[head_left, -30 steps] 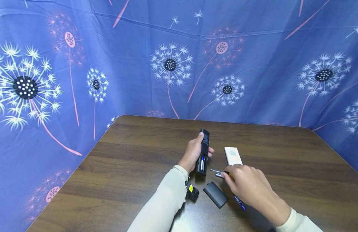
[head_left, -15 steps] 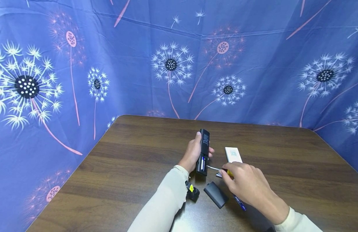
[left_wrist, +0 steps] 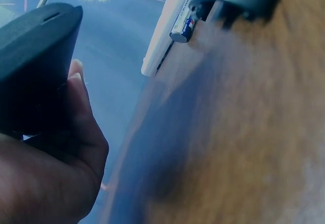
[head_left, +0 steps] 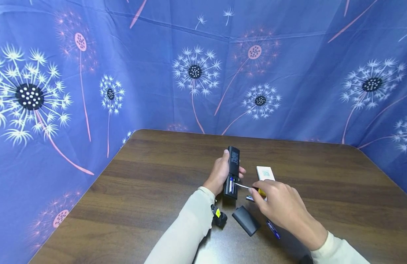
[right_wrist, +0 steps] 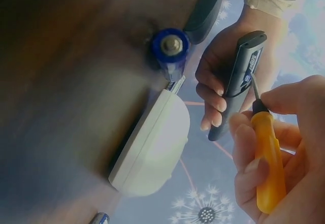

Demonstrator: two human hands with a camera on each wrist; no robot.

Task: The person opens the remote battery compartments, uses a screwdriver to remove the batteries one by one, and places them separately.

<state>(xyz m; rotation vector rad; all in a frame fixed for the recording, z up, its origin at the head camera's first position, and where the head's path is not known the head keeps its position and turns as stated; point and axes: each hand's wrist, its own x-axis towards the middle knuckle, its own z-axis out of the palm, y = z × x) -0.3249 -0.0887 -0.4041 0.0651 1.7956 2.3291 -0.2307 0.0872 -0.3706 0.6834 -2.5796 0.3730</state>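
Note:
My left hand (head_left: 219, 170) grips a black remote control (head_left: 234, 159), its back turned up and its battery compartment uncovered. A blue and silver battery (head_left: 231, 185) lies inside the compartment. My right hand (head_left: 282, 205) holds a screwdriver (right_wrist: 270, 163) with a yellow handle and black collar, thumb and fingers round the handle. Its thin metal shaft (head_left: 241, 186) reaches into the compartment, tip at the battery. On the table below lies the black battery cover (head_left: 246, 220). In the left wrist view the remote's end (left_wrist: 40, 46) shows in the hand.
A blue battery (head_left: 272, 229) lies right of the cover. Another battery (head_left: 250, 198) lies partly behind the right hand. Beyond that hand is a white boxy object (head_left: 265, 173) with a printed code. A blue dandelion-patterned cloth (head_left: 150, 73) hangs behind the wooden table (head_left: 157, 176).
The right hand has shifted slightly left and up, bringing the screwdriver's tip from beside the remote into its battery compartment. The left hand keeps its hold on the remote.

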